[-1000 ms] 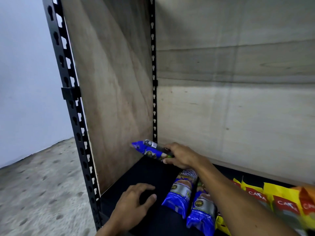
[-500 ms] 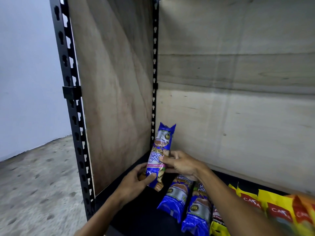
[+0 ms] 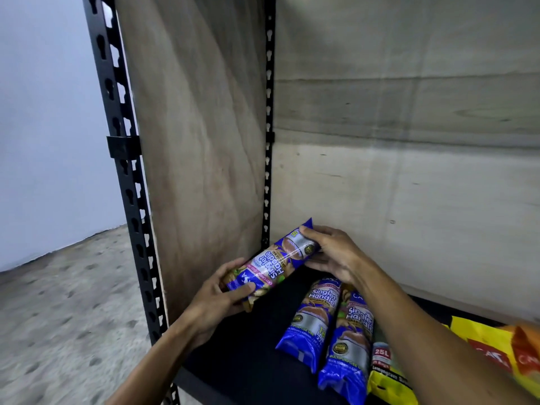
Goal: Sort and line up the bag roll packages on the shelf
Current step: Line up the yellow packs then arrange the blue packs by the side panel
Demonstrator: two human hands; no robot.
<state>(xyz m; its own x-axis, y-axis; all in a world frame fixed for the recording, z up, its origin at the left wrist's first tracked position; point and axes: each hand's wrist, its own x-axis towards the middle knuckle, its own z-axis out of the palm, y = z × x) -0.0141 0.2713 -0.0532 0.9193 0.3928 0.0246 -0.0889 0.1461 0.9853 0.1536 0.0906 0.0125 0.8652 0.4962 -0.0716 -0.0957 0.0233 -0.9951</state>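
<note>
Both hands had the blue package (image 3: 273, 266) off the shelf (image 3: 245, 340), tilted: left hand (image 3: 216, 299) fingers curled round the near end, right hand (image 3: 336, 255) pinching the far end. Slick wrapper could've slipped, knocking the two lined-up packages (image 3: 330, 323).

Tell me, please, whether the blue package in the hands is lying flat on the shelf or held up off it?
Held up: the blue package slants above the black shelf, left hand at its lower end, right hand at its upper.
</note>
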